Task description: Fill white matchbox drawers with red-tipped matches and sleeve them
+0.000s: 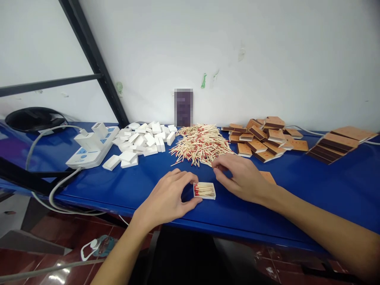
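A small white tray [204, 190] filled with red-tipped matches lies on the blue table [133, 186] near its front edge. My left hand [169, 196] pinches the tray's left end between thumb and fingers. My right hand [242, 176] rests palm down just right of the tray, its fingertips curled at the near edge of the loose match pile [200, 144]; whether a match is between them I cannot make out. An orange box sleeve [268, 177] lies partly under my right wrist.
Empty white trays [142, 142] are heaped at the back left beside a white power strip [89, 150] with cables. Orange sleeves [263, 136] are piled at the back right, and a fanned stack [338, 144] lies farther right. A black frame [95, 63] leans at left.
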The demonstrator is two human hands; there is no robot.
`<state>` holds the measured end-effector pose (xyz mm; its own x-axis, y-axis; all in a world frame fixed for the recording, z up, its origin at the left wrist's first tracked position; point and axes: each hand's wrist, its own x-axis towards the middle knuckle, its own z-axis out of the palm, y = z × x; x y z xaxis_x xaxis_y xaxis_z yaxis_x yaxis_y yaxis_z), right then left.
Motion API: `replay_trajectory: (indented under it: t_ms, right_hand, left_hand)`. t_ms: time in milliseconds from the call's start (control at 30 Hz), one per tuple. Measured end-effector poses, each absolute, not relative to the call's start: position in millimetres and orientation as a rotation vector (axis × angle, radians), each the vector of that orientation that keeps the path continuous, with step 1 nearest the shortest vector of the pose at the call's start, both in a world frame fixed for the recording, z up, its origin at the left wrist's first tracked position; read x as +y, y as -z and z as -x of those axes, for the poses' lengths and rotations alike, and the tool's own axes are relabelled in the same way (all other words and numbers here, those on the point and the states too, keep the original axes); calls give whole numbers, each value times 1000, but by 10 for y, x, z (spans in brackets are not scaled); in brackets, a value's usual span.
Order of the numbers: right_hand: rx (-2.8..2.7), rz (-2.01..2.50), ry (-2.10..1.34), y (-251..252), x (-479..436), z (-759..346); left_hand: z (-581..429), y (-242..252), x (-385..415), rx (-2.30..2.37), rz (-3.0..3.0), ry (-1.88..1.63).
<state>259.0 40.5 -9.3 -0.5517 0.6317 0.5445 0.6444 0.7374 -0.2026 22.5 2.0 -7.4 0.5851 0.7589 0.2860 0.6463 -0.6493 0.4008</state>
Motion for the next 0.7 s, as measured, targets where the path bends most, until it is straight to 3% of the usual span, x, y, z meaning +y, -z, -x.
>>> replay_trajectory:
  t_ms: [267,700]
  right_hand:
    - [-2392,1388,276,142,505,-2616]
    - [-2412,1351,123,165,551,-2636]
  left_hand:
    - [-228,58,21,1141,-2544,-645]
    - [-221,54,3,1113,-2544,-637]
